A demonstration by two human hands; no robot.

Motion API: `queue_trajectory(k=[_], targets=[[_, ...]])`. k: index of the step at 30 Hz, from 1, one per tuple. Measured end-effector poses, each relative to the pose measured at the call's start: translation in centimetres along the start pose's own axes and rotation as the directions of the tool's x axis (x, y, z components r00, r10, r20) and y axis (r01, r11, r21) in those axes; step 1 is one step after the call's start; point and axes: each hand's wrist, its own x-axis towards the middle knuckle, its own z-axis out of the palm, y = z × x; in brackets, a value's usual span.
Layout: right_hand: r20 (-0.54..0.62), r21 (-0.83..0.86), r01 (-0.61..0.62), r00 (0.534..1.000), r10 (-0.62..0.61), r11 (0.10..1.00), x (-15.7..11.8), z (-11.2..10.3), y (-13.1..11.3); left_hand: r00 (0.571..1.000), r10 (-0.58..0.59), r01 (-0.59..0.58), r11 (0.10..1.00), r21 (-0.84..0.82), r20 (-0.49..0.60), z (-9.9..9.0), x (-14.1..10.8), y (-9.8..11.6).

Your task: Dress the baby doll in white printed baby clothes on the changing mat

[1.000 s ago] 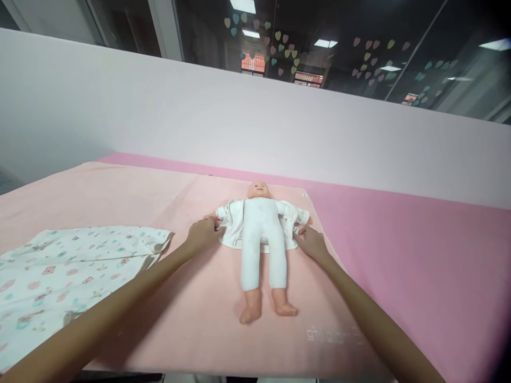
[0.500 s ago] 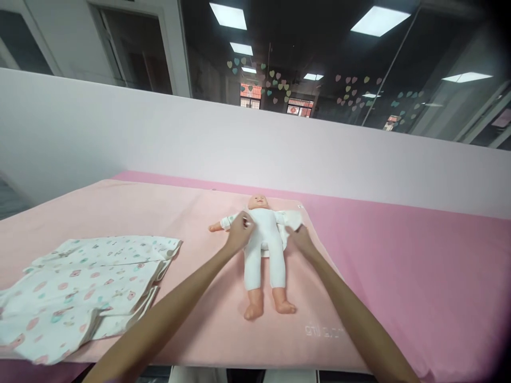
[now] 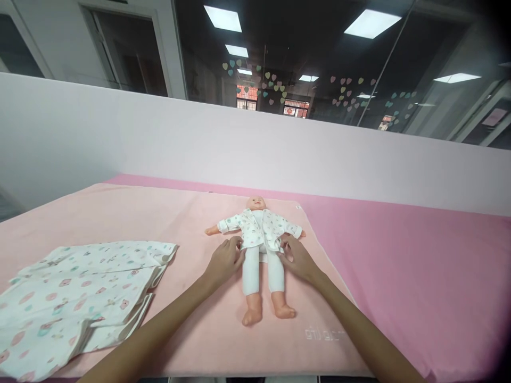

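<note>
A baby doll point(image 3: 251, 271) lies on its back, head away from me, legs toward me. Its arms are spread in the sleeves of a white patterned jacket point(image 3: 251, 227), whose two front panels lie over the chest with a narrow gap between them. My left hand point(image 3: 224, 258) has its fingers closed at the jacket's lower left edge by the doll's hip. At the lower right edge, my right hand point(image 3: 297, 257) pinches the hem between thumb and fingers.
Folded patterned cloth point(image 3: 91, 292) lies at the left on the pale pink mat point(image 3: 191, 319). A brighter pink surface point(image 3: 399, 255) extends to the right. Behind stands a low white wall point(image 3: 239, 143) with glass above it.
Both jacket panels now cover the doll's chest, which was bare white before. My hands have moved down toward the hem, the left one also outward.
</note>
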Motion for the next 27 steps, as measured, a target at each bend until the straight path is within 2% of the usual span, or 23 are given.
queue_trajectory(k=[5,7,10,14,17,20,23,26,27], targets=[[0.019,-0.125,-0.003,1.0,0.005,0.992,0.7,1.5,-0.1,0.999,0.003,-0.008,0.99,0.138,0.038,0.3,0.2,-0.5],[0.038,-0.215,0.007,0.999,0.002,0.977,0.5,1.5,0.4,0.999,-0.006,-0.002,0.981,0.195,0.041,-0.2,-0.2,-1.0],[0.113,-0.334,0.089,0.992,-0.054,0.938,-0.7,0.9,1.4,0.999,-0.001,-0.013,0.963,0.27,0.052,-0.8,-1.1,-1.7],[0.218,-0.347,0.169,0.971,-0.096,0.922,-2.5,-0.5,1.7,0.997,0.054,-0.065,0.968,0.242,0.052,-1.1,-1.6,-1.9],[0.14,-0.262,0.108,0.987,-0.072,0.959,-2.3,-1.1,0.3,0.993,0.118,-0.114,0.982,0.151,-0.013,-1.2,-1.1,-1.0],[0.012,-0.164,0.048,0.999,-0.046,0.985,0.4,-0.7,-1.6,0.985,0.164,-0.163,0.986,0.027,-0.045,-1.1,0.0,0.7],[-0.081,-0.141,0.002,0.997,-0.013,0.99,5.8,1.0,-2.9,0.986,0.141,-0.145,0.988,-0.053,-0.085,-0.2,1.3,2.5],[-0.075,-0.25,-0.128,0.991,0.112,0.96,12.6,3.7,-2.9,0.985,0.083,-0.09,0.995,-0.043,-0.148,1.4,2.4,3.7],[-0.01,-0.31,-0.162,0.986,0.167,0.937,14.7,4.7,-2.6,0.985,0.074,-0.078,0.997,-0.018,-0.158,1.9,2.7,3.9]])
